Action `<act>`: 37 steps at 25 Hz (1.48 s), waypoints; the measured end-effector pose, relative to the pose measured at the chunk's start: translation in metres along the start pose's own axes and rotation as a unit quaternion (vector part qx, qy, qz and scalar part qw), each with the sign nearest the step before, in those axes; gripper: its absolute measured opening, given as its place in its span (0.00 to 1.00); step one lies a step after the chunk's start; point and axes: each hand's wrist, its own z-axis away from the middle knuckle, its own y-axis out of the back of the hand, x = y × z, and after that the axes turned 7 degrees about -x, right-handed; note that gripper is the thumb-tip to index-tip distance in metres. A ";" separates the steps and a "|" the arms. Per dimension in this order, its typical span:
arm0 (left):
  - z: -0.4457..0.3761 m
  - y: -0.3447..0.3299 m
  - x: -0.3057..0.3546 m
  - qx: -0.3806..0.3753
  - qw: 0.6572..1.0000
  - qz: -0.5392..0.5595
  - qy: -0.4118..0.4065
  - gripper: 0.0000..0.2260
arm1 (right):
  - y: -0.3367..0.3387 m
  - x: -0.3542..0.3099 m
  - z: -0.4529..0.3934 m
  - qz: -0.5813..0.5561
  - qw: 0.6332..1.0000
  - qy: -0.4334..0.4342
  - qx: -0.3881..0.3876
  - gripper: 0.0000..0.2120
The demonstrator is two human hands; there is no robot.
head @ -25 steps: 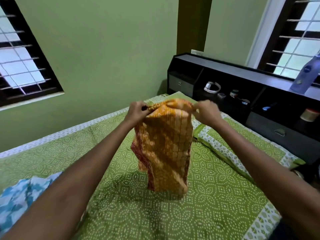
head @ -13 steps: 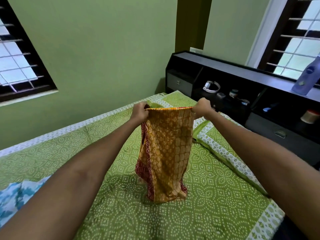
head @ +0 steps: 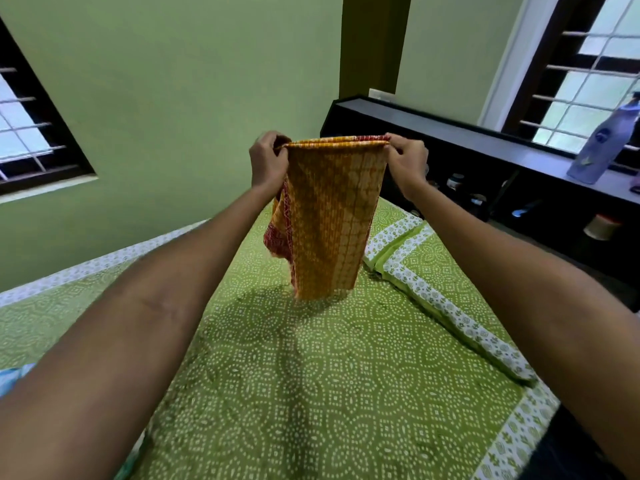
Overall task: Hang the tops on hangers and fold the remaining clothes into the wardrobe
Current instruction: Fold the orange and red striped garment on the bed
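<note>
An orange patterned garment with red trim [head: 329, 216] hangs folded lengthwise in the air above the bed. My left hand [head: 268, 162] pinches its top left corner. My right hand [head: 407, 162] pinches the top right corner, and the top edge is stretched flat between the two. The lower hem hangs just above the green bedsheet [head: 329, 375]. A blue and white garment [head: 12, 377] shows only as a sliver at the left edge, mostly behind my left forearm.
A green pillow with a white border [head: 443, 282] lies to the right on the bed. The black headboard shelf [head: 502, 147] holds small jars and a blue lotion bottle [head: 609, 140]. Barred windows are at the left and upper right.
Both hands have risen and pulled apart, lifting the orange garment off the sheet and drawing its top edge straight. The view has tilted upward.
</note>
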 end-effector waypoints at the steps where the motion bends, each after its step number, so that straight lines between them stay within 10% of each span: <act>1: 0.016 -0.001 -0.003 -0.004 1.000 0.015 -0.001 0.08 | 0.002 0.004 0.017 -0.018 1.000 0.000 0.010 0.11; 8: 0.265 -0.010 -0.094 -0.205 0.975 0.002 0.088 0.09 | -0.006 0.132 0.254 0.170 0.978 0.006 -0.122 0.04; 15: 0.528 -0.040 -0.177 -0.429 0.869 -0.049 0.242 0.10 | -0.033 0.242 0.495 0.360 0.817 -0.186 -0.410 0.11; 21: 0.647 -0.062 -0.220 -0.460 0.839 -0.064 0.283 0.09 | -0.048 0.291 0.611 0.425 0.759 -0.171 -0.463 0.13; 25: 0.676 -0.077 -0.222 -0.603 0.705 -0.206 0.312 0.10 | -0.058 0.309 0.634 0.429 0.689 -0.195 -0.551 0.11; 30: 0.644 -0.135 -0.237 -0.422 0.870 -0.219 0.131 0.19 | -0.114 0.329 0.594 0.295 0.854 -0.166 -0.396 0.15; 33: 0.655 -0.171 -0.276 -0.516 0.810 -0.259 0.102 0.31 | -0.152 0.364 0.593 0.315 0.769 -0.192 -0.521 0.28; 37: 0.681 -0.181 -0.300 -0.493 0.818 -0.288 0.070 0.33 | -0.164 0.406 0.605 0.366 0.772 -0.131 -0.503 0.31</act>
